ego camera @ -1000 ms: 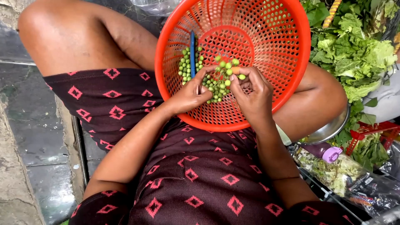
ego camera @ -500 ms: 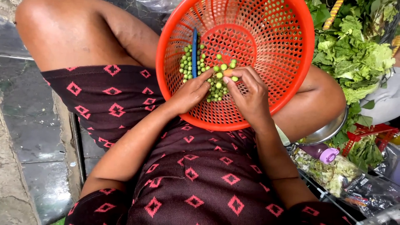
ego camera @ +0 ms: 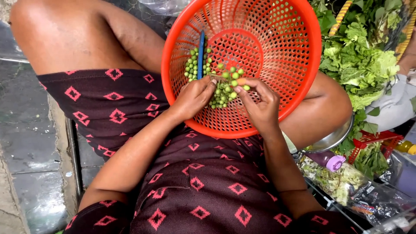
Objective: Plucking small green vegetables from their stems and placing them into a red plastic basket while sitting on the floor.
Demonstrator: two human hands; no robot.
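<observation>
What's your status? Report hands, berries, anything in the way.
Left hand and right hand both pinching the green berry cluster inside orange basket on lap. Blue-handled tool lies beside loose berries. Nothing blocking.

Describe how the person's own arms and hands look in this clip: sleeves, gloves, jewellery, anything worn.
Both arms are bare from the upper arm down. The left hand and right hand wear no gloves, and no rings, watch or bracelets show. Short dark maroon sleeves with a red diamond pattern end above the elbows, matching the rest of the outfit.
</observation>
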